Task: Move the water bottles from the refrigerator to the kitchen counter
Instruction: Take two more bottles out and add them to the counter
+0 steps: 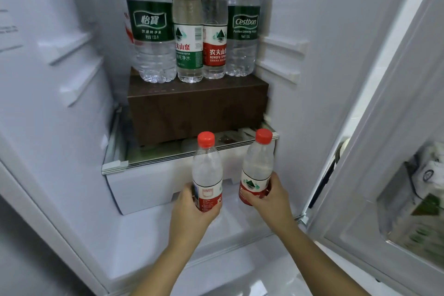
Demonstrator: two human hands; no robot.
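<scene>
I look into the open refrigerator. My left hand [192, 211] grips a small red-capped water bottle [207, 168] around its red label. My right hand [271, 197] grips a second small red-capped bottle [259, 163] the same way. Both bottles are upright, held in front of the white drawer [149, 182]. On a brown box [197, 106] further in stand several more bottles: a large green-label bottle [151, 31], a green-capped small bottle [188, 26], a red-capped small bottle [214, 29] and another large green-label bottle [242, 24].
The refrigerator door [389, 127] stands open at the right, its shelf holding cartons [425, 199]. A glass shelf edge [168, 156] runs above the drawer. White side walls with shelf rails [69, 55] close in on both sides.
</scene>
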